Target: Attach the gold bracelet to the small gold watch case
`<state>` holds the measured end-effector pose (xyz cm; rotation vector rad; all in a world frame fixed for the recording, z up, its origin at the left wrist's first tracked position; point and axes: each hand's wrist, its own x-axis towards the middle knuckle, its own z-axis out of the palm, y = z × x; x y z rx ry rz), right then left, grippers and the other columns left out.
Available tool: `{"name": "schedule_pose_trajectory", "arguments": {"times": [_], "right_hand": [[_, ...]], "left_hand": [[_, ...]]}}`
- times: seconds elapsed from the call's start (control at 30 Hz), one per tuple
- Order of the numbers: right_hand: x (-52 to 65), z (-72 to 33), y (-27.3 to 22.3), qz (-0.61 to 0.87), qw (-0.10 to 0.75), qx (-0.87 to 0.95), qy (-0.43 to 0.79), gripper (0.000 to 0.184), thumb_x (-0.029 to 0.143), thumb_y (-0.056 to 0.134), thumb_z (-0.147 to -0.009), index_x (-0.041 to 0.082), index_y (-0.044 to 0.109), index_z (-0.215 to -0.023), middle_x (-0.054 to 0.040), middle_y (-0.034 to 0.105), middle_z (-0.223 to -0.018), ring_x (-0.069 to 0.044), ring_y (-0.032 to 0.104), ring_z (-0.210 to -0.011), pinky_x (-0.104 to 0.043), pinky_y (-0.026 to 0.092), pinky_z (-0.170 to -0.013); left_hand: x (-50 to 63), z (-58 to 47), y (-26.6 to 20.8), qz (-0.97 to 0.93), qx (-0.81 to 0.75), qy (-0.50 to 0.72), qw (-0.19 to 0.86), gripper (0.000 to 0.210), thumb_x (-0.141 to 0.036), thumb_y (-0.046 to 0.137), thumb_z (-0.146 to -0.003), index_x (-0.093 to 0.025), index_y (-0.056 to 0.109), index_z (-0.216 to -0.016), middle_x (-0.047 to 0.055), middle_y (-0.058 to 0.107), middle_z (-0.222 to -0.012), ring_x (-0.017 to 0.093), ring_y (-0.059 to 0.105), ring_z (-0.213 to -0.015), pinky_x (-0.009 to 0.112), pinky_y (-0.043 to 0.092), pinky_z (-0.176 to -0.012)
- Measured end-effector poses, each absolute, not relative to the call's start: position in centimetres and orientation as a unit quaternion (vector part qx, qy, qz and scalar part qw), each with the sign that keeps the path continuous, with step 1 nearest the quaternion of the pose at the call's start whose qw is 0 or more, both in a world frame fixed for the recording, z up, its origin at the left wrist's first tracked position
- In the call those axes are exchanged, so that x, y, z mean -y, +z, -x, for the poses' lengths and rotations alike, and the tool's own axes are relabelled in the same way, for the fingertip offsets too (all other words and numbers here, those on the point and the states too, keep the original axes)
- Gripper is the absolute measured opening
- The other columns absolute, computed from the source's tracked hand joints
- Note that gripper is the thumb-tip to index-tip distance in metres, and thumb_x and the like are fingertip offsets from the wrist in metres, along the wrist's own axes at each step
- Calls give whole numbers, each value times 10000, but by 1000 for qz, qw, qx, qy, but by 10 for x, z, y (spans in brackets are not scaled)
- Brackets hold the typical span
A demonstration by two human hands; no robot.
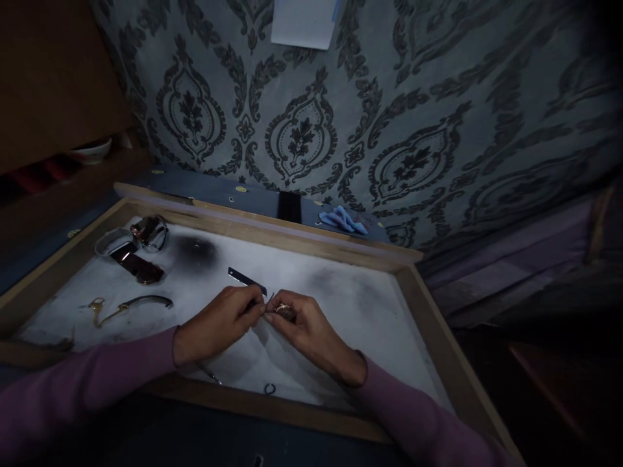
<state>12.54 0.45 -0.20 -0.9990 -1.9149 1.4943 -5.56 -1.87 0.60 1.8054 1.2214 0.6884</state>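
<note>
My left hand (224, 318) and my right hand (307, 331) meet fingertip to fingertip above the white bottom of a shallow wooden tray (440, 331). Both are closed in a pinch. Within my right fingers sits a small round object with a gold-coloured rim (286, 312), partly covered by them; its kind is unclear. A thin dark sliver (270, 298) sticks up between the two hands. What my left fingertips pinch is hidden. Just beyond my left fingers lies a flat dark strip (246, 280) with a hole near one end.
Shiny brown and dark pieces (139, 264) lie at the tray's left, above a gold-coloured piece with a curved black band (146, 300). A small dark ring (269, 388) and a thin metal tool (210, 374) are near the front edge. Behind stand a blue cloth (343, 219) and black rectangle (289, 207).
</note>
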Motion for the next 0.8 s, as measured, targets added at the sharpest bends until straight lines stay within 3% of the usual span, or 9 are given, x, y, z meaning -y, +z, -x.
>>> {"name": "schedule_pose_trajectory", "arguments": {"times": [0.1, 0.2, 0.4, 0.57, 0.8], "right_hand": [[-5, -126, 0, 368, 259, 682, 577, 110, 245, 642, -838, 187, 592, -759, 34, 494, -636, -110, 394, -559, -232, 280, -499], [-9, -125, 3, 374, 303, 597, 642, 175, 298, 700, -801, 177, 600, -724, 58, 444, -559, -96, 343, -518, -234, 254, -491], [-16, -121, 5, 327, 403, 313, 795, 242, 256, 855, -620, 164, 644, -694, 2, 602, -786, -119, 523, -729, -230, 413, -663], [-15, -120, 1, 309, 422, 262, 811, 236, 237, 882, -588, 172, 666, -658, 0, 631, -767, -145, 562, -762, -255, 447, -711], [-13, -119, 2, 298, 441, 260, 805, 215, 233, 891, -577, 166, 698, -646, 6, 646, -726, -133, 577, -780, -232, 442, -800]], "left_hand": [[19, 56, 6, -720, -479, 287, 412, 239, -296, 404, -915, -186, 469, -713, -25, 487, -618, 122, 457, -570, 240, 344, -527], [17, 54, 6, -646, -473, 329, 500, 289, -363, 390, -939, -180, 484, -736, -16, 518, -645, 118, 492, -567, 238, 395, -520], [12, 36, -1, -526, -448, 393, 607, 233, -375, 577, -819, -172, 487, -892, -18, 532, -745, 114, 535, -608, 205, 406, -470], [10, 20, -6, -541, -469, 402, 571, 214, -311, 602, -770, -173, 488, -888, -32, 502, -711, 116, 492, -606, 204, 365, -464], [3, 10, -7, -570, -450, 460, 511, 100, -242, 596, -755, -152, 561, -779, -25, 518, -693, 118, 470, -657, 236, 383, -600]]}}
